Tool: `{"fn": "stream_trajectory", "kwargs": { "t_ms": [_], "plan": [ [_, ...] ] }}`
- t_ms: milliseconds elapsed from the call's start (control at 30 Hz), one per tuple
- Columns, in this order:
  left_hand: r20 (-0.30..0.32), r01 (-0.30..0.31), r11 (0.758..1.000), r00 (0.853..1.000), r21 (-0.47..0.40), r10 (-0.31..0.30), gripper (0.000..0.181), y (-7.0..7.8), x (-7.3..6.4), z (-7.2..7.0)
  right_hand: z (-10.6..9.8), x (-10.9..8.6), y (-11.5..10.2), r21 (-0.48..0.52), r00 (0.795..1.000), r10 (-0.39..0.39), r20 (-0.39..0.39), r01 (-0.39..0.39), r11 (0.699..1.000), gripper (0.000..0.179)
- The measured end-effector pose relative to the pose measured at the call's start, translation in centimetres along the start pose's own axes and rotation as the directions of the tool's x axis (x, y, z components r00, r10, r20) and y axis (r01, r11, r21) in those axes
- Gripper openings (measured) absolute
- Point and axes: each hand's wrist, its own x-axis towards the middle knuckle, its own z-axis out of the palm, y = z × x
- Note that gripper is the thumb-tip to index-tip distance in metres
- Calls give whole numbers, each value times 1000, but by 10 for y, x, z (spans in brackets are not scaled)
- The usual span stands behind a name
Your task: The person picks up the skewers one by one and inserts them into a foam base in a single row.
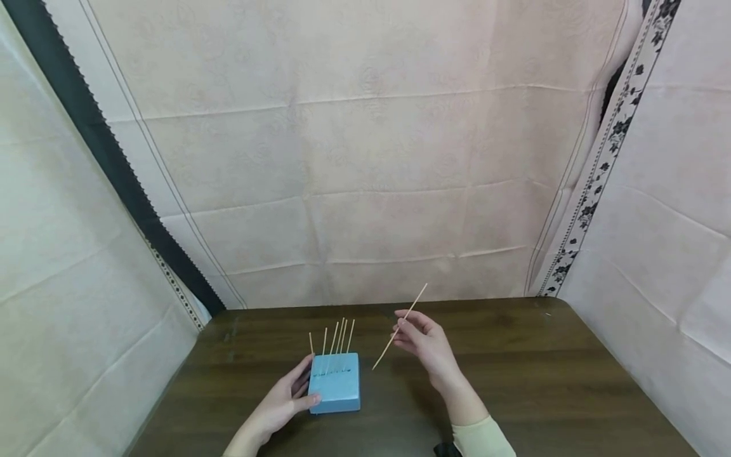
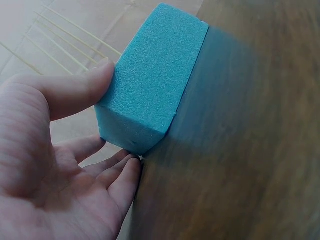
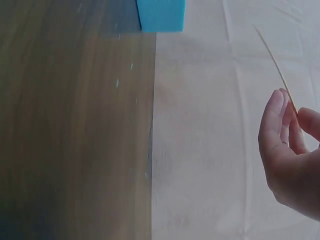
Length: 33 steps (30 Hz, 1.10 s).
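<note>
A blue foam block [image 1: 338, 402] rests on the table with several thin wooden skewers [image 1: 325, 341] standing in a row in its top. My left hand [image 1: 281, 401] grips the block's left side, and in the left wrist view its thumb [image 2: 82, 92] presses one face of the foam [image 2: 157, 60]. Right of the block, my right hand [image 1: 427, 350] pinches a single wooden skewer [image 1: 419, 294] between thumb and fingers. That skewer slants, its lower end beside the block and apart from it. Small dark marks run along the block's top near the skewers.
The dark brown wooden table [image 1: 542, 368] extends to both sides of the hands. Pale cloth [image 1: 388, 190] hangs behind it, with more cloth at the left and right. A small black object [image 1: 447, 449] shows by the right sleeve at the near edge.
</note>
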Motion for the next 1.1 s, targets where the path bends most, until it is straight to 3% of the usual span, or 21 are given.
{"fn": "stream_trajectory", "kwargs": {
  "t_ms": [367, 800, 1100],
  "plan": [
    [14, 24, 1000, 1000, 5, -24, 97, -1, 0, -2, 31, -5, 4, -74, 997, -61, -45, 58, 996, 28],
    [21, 29, 1000, 999, -3, -29, 97, -1, 2, 0, 46, -12, 9, -270, 981, -193, 35, 195, 943, 14],
    [25, 32, 999, 999, 5, -32, 95, -1, 2, -2, 48, -13, 10, -325, 978, -191, 79, 207, 923, 12]
  ]
}}
